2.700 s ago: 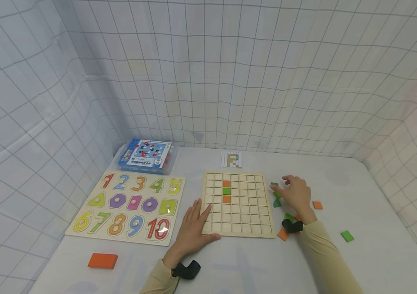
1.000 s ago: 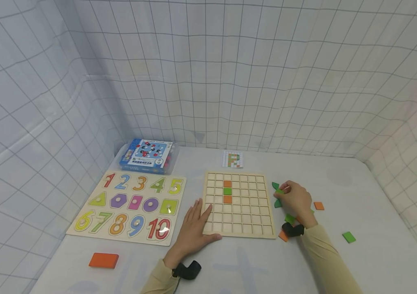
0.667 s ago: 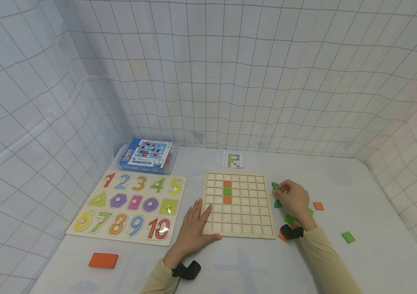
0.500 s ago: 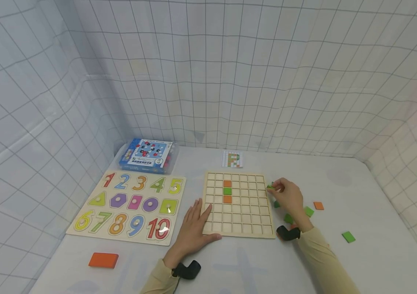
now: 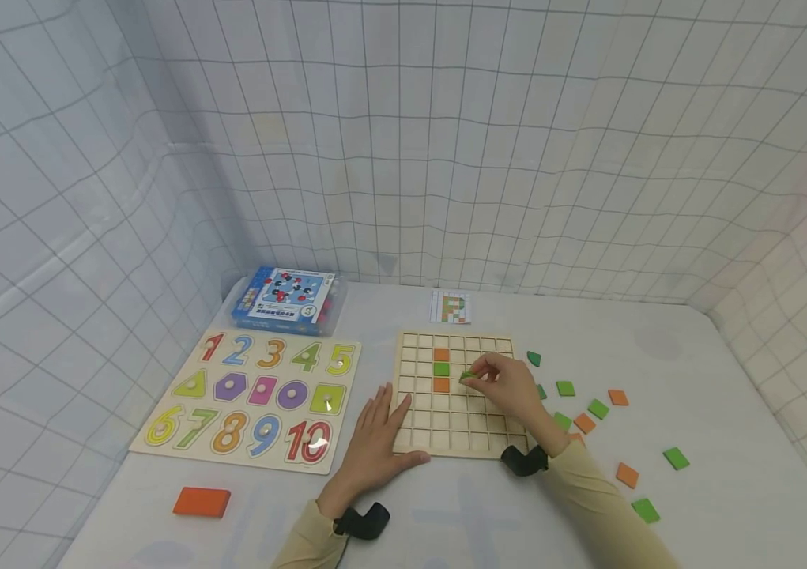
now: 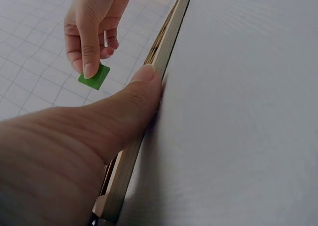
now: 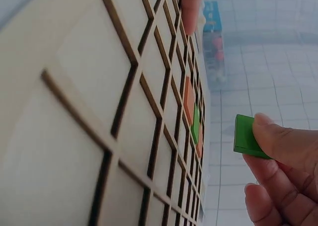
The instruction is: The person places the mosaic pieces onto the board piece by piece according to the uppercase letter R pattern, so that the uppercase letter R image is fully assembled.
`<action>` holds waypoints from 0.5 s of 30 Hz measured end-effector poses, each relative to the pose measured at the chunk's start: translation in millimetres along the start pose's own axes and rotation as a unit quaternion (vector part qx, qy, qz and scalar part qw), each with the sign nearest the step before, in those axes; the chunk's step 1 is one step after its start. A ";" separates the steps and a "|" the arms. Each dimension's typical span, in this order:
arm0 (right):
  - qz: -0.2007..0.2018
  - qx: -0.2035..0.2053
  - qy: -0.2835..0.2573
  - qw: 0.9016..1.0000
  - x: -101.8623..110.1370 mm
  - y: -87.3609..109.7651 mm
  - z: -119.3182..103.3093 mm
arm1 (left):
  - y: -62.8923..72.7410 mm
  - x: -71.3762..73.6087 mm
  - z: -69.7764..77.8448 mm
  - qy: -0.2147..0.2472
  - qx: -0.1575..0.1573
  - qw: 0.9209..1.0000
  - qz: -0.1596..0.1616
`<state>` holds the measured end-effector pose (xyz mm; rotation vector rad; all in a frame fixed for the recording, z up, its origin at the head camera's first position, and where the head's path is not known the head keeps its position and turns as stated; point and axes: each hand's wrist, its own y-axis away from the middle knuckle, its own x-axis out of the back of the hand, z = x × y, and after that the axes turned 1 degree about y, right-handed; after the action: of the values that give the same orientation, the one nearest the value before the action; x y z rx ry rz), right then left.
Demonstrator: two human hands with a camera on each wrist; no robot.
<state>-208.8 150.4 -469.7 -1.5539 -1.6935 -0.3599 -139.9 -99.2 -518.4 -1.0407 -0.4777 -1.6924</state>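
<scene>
"Where's the green tile [image 7: 245,134]?"

"In the right hand [image 5: 513,387]: those fingers are grasping it, thumb on one broad face, fingertips against the other. Much of it juts past the thumb tip, on the side toward the board [image 5: 440,419]."

"So it's over the board?"

"Over it, yes — both wrist views show it held up off the surface. In the head view it's just right of the column [image 5: 442,385] of three tiles set in the board, about level with the lower part."

"Any long axis?"

"None I'd claim; it looks square. Its tilt to the board, and how high it hangs, I can't judge well."

"And the left hand [image 5: 377,444]?"

"Farther from the tile — at the board's near left corner, fingers extended and grasping nothing, thumb against the near edge."
</scene>
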 end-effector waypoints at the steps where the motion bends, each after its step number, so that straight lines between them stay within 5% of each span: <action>1: -0.009 -0.001 -0.001 1.000 -2.3 -0.3 -3.5 | -0.1 0.0 -0.2 0.000 0.000 1.000 0.001; 15: -0.072 0.051 0.028 0.996 -28.7 -0.4 -15.4 | -0.1 -0.8 -1.4 -0.004 -0.002 1.000 0.003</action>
<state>-205.6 119.6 -479.9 -1.3402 -1.7559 -0.3804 -140.5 -99.7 -519.9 -1.0504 -0.4762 -1.6846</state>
